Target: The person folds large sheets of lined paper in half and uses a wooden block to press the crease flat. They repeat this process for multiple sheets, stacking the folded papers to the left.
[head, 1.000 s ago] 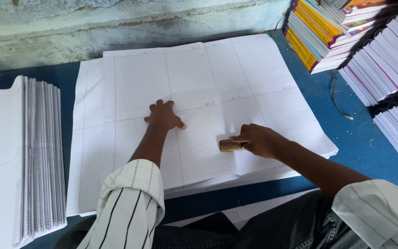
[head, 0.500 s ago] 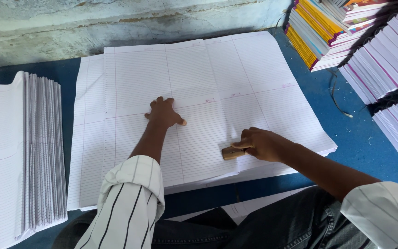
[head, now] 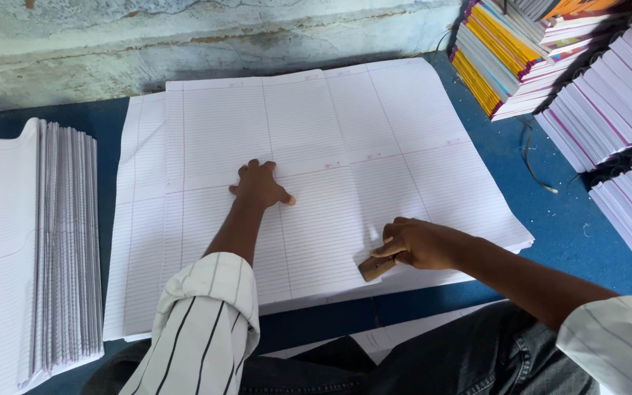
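Observation:
A big stack of large white ruled paper sheets (head: 309,124) lies on the blue table in front of me. My left hand (head: 259,186) presses flat on the middle of the top sheet, fingers spread. My right hand (head: 417,243) grips a small wooden block (head: 375,268) and holds it down on the sheet near the stack's front edge, right of centre.
A pile of folded ruled sheets (head: 31,249) stands at the left. Stacks of bound notebooks (head: 608,110) with coloured spines fill the right and far right. The blue table surface (head: 572,219) shows between them. A rough grey wall (head: 184,36) runs along the back.
My right hand has slid the wooden block toward me, down the sheet to near its front edge. The left hand has stayed pressed on the paper.

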